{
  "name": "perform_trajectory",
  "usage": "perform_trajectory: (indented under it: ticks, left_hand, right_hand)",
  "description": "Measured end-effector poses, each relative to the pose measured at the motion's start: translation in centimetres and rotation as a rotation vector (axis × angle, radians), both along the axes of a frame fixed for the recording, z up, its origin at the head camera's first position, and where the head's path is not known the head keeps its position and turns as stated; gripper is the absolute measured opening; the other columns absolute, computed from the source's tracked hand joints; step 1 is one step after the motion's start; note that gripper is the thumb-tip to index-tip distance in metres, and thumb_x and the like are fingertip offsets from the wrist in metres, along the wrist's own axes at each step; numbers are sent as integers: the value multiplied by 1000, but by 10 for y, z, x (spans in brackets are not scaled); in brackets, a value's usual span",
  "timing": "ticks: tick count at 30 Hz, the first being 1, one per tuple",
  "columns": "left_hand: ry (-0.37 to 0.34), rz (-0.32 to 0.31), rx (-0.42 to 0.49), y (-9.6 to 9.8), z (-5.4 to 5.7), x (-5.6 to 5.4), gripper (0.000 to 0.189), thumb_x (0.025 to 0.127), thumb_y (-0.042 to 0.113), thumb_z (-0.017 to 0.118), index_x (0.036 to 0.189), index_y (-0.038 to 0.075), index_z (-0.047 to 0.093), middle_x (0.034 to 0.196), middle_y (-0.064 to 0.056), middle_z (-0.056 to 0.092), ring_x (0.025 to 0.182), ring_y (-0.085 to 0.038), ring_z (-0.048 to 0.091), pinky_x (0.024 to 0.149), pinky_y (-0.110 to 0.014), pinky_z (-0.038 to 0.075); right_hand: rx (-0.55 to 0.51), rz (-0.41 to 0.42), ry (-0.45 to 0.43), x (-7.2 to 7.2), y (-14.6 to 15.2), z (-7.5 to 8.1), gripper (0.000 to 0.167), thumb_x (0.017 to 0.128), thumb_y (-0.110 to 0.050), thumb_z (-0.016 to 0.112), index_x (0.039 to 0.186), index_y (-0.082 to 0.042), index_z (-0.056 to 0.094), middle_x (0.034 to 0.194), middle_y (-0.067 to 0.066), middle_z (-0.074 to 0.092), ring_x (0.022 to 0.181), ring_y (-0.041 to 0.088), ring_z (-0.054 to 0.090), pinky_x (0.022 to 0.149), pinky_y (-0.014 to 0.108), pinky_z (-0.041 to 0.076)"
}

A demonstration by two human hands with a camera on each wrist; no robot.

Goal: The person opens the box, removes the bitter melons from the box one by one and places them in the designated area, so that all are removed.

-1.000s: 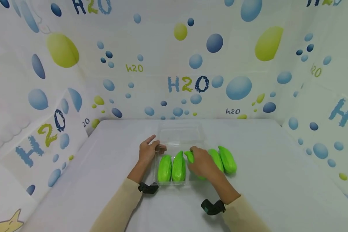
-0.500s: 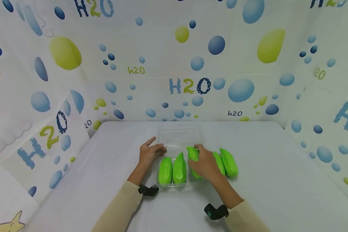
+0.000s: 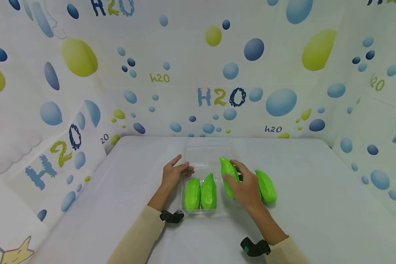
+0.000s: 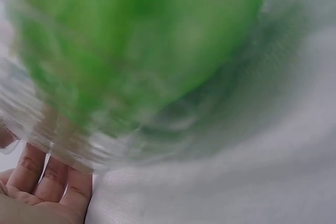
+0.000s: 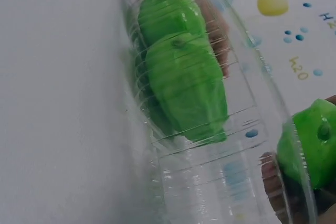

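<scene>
An open clear plastic box [image 3: 198, 212] with a hinged lid lies on the white table. Two bright green, glossy, tapered fruits [image 3: 193, 194] stand side by side in its left part. My left hand [image 3: 172, 175] grips the box at its back left corner, with one finger sticking out; the left wrist view shows its fingers [image 4: 51, 179] against the clear wall. A third green fruit [image 3: 229, 174], tip pointing away, is held between the thumb and fingers of my right hand [image 3: 247, 189], over the right part of the box. My palm covers the fruit's lower right side.
Another green fruit [image 3: 266, 187] lies on the table [image 3: 303, 205] just right of my right hand. The clear lid [image 3: 207, 156] lies open behind the box. A patterned curtain [image 3: 171, 44] rises beyond the table's back edge.
My right hand has lifted the third fruit, turning it so more of it shows. One loose fruit beside that hand is now mostly hidden behind it. The left hand keeps its place.
</scene>
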State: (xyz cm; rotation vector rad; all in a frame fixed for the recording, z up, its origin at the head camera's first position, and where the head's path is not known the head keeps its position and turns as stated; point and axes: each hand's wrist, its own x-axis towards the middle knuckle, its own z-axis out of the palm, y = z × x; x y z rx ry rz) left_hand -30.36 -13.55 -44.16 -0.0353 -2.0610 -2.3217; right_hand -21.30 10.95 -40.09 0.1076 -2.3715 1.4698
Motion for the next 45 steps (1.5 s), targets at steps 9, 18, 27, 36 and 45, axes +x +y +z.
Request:
perform_trajectory:
  ticks: [9,18,27,36,45]
  left_hand:
    - [-22,-10,-2,-1,-2,6,67,100,14,64,158,4,31,96,-11,78,85,-18,76,84,-34,61]
    - [-10,-31,-15,0,-4,5,69,101,13,64,159,4,27,97,-12,78,88,-21,76,85,-38,61]
    - [2,-9,-22,0,-4,5,66,101,12,63,158,2,31,97,-14,77,87,-21,76,84,-37,62]
    - [18,-14,-5,-4,1,1,68,100,13,64,158,2,31,97,-12,77,86,-18,76,83,-34,62]
    - [-1,-45,42,-2,-2,0,69,99,9,63,158,3,28,96,-9,78,84,-16,75,82,-32,62]
  right_hand:
    - [-76,-38,-2,9,4,-2,46,93,-25,70,137,-20,62,120,8,69,96,25,68,80,34,56]
    - [-129,-95,62,17,18,-3,41,94,-23,70,135,-25,64,118,4,71,96,20,70,74,24,58]
    - [-81,-178,106,12,45,-3,41,97,-24,67,137,-19,62,120,9,71,101,24,69,74,16,54]
    - [-151,-236,165,-1,64,1,40,97,-22,67,136,-17,62,123,8,70,101,12,66,75,12,53]
    - [-149,-278,100,-5,89,11,45,99,-27,63,141,-12,57,130,11,65,109,18,62,80,9,49]
